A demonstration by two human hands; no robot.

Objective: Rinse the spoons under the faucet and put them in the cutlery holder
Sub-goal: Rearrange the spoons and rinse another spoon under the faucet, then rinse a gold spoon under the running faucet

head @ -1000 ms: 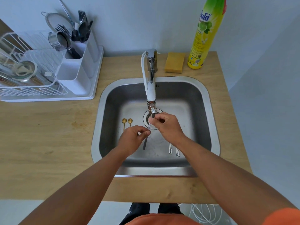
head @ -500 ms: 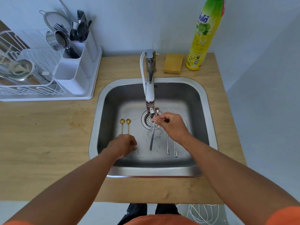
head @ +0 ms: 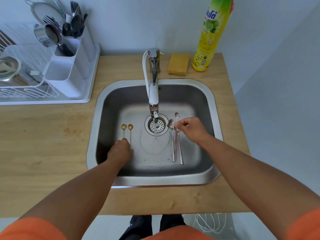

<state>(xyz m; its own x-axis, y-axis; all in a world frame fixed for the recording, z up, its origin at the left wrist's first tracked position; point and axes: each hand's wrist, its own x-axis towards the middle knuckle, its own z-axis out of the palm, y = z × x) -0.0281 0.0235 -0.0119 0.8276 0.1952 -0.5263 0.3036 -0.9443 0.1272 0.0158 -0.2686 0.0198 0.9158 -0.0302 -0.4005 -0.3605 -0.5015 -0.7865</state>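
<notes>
Water runs from the faucet [head: 154, 94] into the steel sink [head: 210, 101]. My right hand [head: 191, 130] pinches a silver spoon [head: 176, 116], which is blurred, with its bowl pointing away from me. It hangs just above two silver spoons [head: 173, 146] that lie on the sink floor right of the drain. Two gold spoons [head: 127, 127] lie side by side at the left. My left hand [head: 119, 151] covers their handle ends with its fingers curled down on them. The white cutlery holder [head: 69, 73] stands on the counter at the back left, with utensils in its rear compartments.
A white dish rack [head: 26, 87] with metal bowls sits beside the holder. A yellow sponge [head: 178, 65] and a tall dish-soap bottle [head: 209, 40] stand behind the sink. The wooden counter [head: 43, 135] surrounds the sink.
My right hand carried the silver spoon from under the water stream to the right, over the two lying spoons. My left hand let go of it and moved left onto the gold spoons' handles.
</notes>
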